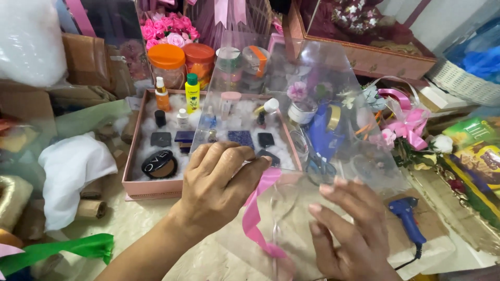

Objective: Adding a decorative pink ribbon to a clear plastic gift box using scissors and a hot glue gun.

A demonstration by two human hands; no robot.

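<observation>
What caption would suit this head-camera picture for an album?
Two hands, left and right, hold a clear plastic sheet and pink ribbon above a pink box of cosmetics.

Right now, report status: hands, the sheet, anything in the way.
Left hand and right hand both grip the clear plastic sheet. Pink ribbon hangs between them. Pink gift box of cosmetics sits behind.

Pale work surface (156, 221), pink tray box (151, 188), blue glue gun (408, 218), green ribbon (62, 248), white cloth (73, 169)

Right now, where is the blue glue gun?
In the head view, the blue glue gun lies at lower right on the work surface, just right of the right hand and below the pink ribbon bow.
</observation>
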